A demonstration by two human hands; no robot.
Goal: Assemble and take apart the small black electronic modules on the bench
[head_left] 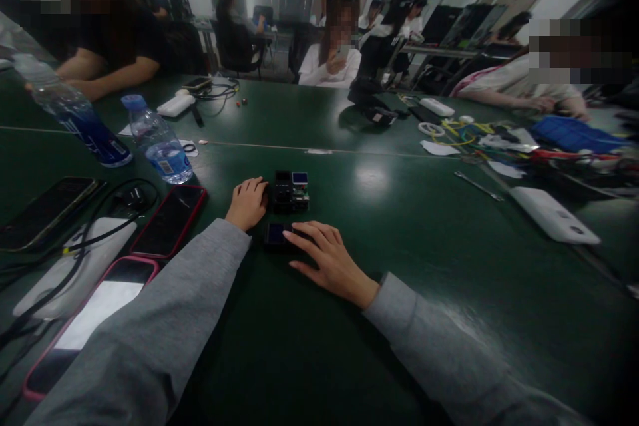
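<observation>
Two small units stand side by side on the green table, beyond my hands: a black plastic casing [282, 192] and an exposed circuit board with a small screen [300, 180]. My left hand [248, 202] lies on the tabletop at the casing's left, fingers stretched towards it; whether they touch it I cannot tell. Nearer to me is a small black device with a dark screen [275, 234]. At its right edge is my right hand [330, 258], fingers spread, the foremost fingertips against or just over the device. Neither hand grips anything.
On the left are a red-edged phone [170, 221], a pink-cased phone [94, 319], cables and two bottles, one a small water bottle [158, 143]. To the right lie tweezers [478, 186], a white power bank [555, 214] and tangled wires. Several people sit beyond.
</observation>
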